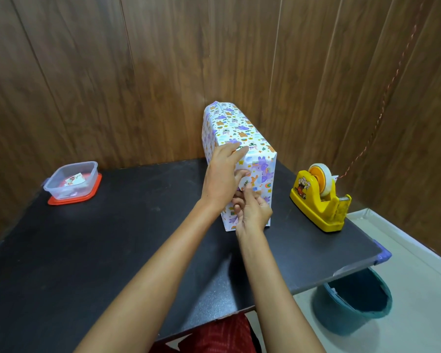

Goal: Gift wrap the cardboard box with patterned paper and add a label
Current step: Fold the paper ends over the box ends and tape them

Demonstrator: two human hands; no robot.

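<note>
Where the black table runs into the corner of two brown wood-panelled walls, the wrapped box stands upright on one narrow end, toward the back and right of centre. Its paper is white with purple and orange cartoon prints.

Left hand: fingers straight, laid over the box's near top edge; thumb pressed on a round white label on the near face. Right hand: just below, fingers curled, tips pinching the label's lower edge.

Table surface is matt and dark. Far left: clear plastic container set on a red lid, small printed papers inside. Right of the box, apart from it: yellow tape dispenser with a roll loaded. A thin red cord hangs down the right wall. The pale floor shows past the table's right edge, with a teal bucket on it.
</note>
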